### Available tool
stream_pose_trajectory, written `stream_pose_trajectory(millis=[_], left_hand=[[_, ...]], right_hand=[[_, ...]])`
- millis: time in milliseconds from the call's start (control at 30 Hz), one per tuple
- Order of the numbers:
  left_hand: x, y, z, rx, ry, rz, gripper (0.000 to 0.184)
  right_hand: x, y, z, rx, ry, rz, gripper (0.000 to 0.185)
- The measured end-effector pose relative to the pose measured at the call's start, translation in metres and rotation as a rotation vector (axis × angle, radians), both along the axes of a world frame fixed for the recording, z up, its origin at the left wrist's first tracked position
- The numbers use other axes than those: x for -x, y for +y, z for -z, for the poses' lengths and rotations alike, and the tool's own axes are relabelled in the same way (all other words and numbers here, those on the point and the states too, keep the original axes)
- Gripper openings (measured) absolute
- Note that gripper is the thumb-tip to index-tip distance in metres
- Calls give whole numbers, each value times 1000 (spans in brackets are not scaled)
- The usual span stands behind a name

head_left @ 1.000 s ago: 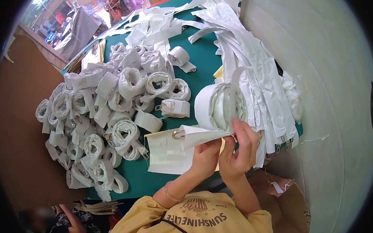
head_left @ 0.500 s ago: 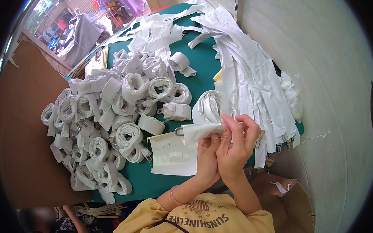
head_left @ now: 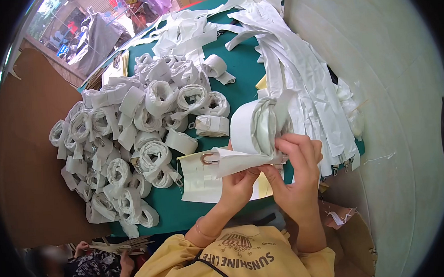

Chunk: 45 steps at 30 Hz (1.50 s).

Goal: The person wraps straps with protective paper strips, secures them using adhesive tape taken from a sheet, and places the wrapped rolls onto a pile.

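Between my hands I hold a thick roll of white strap (head_left: 253,124), tilted up above the table with its wound layers facing right. A flat end of the same white strap (head_left: 243,162) sticks out to the left, with a metal hook (head_left: 209,159) at its tip. My left hand (head_left: 239,186) grips this end from below, its fingers partly hidden behind the strap. On the roll's right lower side are the fingers of my right hand (head_left: 302,164), with the thumb under it. Behind my hands lies a pale yellow-white sheet (head_left: 196,181).
A heap of rolled white straps (head_left: 119,172) covers the left of the green table (head_left: 243,63). Long white straps (head_left: 304,95) with metal hooks lie along the right. A cardboard box (head_left: 355,241) stands at lower right, a brown board (head_left: 34,146) at left. Another person (head_left: 96,267) sits at lower left.
The strap roll has come up off the table into my hands. My hands have moved apart, the right one to the right. The other person's arms have moved.
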<state>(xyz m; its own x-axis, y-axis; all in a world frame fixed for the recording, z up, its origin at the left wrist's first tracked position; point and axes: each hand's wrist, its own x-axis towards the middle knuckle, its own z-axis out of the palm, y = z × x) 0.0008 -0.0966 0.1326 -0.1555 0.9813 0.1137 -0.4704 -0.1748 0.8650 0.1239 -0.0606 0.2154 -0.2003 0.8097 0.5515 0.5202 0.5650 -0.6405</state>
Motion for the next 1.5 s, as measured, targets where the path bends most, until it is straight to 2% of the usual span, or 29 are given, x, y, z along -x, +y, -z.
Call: stream_pose_trajectory(millis=[67, 200, 267, 300, 367, 400, 467, 500, 533, 567, 600, 700, 800, 833, 900, 933, 1000, 1033, 1067, 1100, 1133, 1167, 1200, 1267, 1367, 1400, 1433, 1467, 1500], left_hand=[[0, -2, -2, 61, 53, -67, 31], [9, 2, 1, 18, 45, -62, 32], [21, 1, 11, 263, 390, 90, 79], [21, 2, 9, 266, 389, 92, 79], [20, 7, -1, 241, 118, 125, 71], [19, 10, -8, 241, 115, 125, 71], [18, 14, -19, 184, 255, 96, 53], [19, 18, -17, 187, 252, 99, 53], [21, 21, -15, -5, 456, 18, 46], [23, 25, -13, -203, 660, -63, 39], [21, 29, -14, -252, 613, -91, 32], [23, 27, -8, -195, 710, -194, 25], [33, 20, -9, -134, 812, -80, 22], [38, 17, -16, -130, 811, -80, 22], [48, 7, -39, 11, 803, 142, 25], [52, 8, -46, -76, 914, 30, 23], [56, 19, -68, -198, 1036, -177, 29], [60, 27, -78, -252, 1083, -181, 46], [62, 38, -83, -255, 1034, -88, 49], [64, 50, -87, -260, 982, 2, 52], [64, 62, -91, -105, 846, 240, 55], [65, 76, -95, 45, 697, 471, 61], [66, 95, -96, 258, 744, 681, 79], [61, 115, -116, 374, 939, 970, 83], [63, 119, -102, 357, 1196, 1002, 86], [63, 119, -94, 341, 1329, 1038, 89], [63, 120, -87, 425, 1179, 1044, 90], [64, 117, -81, 426, 1178, 1045, 90], [62, 109, -80, 531, 1059, 918, 84]], right_hand=[[-4, 4, -1, 104, 19, -47, 31], [-9, 13, 2, 90, 6, -167, 34], [-10, 19, 3, 36, 1, -198, 35], [-11, 22, 5, 89, 5, -231, 35], [-14, 25, 10, 144, 7, -262, 35], [-15, 26, 13, 148, -5, -281, 34], [-18, 29, 16, 161, -13, -294, 33], [-20, 32, 16, 190, 39, -309, 32], [-22, 34, 16, 219, 90, -322, 32], [-21, 33, 14, 176, 31, -286, 31], [-19, 34, 13, 176, 33, -280, 31], [-19, 34, 12, 119, -93, -231, 31], [-23, 40, 12, 133, -142, -206, 29], [-29, 47, 13, 253, -80, -267, 30], [-44, 62, 20, 532, 16, -391, 32], [-47, 70, 20, 541, 14, -396, 32], [-50, 86, 19, 1099, 171, -612, 39], [-51, 92, 28, 1131, 260, -667, 45], [-49, 98, 33, 1137, 250, -670, 45], [-48, 105, 35, 1258, 293, -735, 47], [-45, 110, 34, 1377, 335, -800, 49], [-43, 115, 32, 1377, 320, -804, 49], [-40, 117, 29, 1429, 271, -823, 47], [-33, 118, 25, 1473, 215, -847, 46], [-23, 117, 17, 1472, 166, -809, 38], [-23, 118, 9, 1591, 156, -762, 36], [-23, 119, 5, 1712, 146, -712, 34], [-23, 120, 7, 1713, 147, -712, 34], [-24, 121, 11, 1719, 211, -710, 37]])
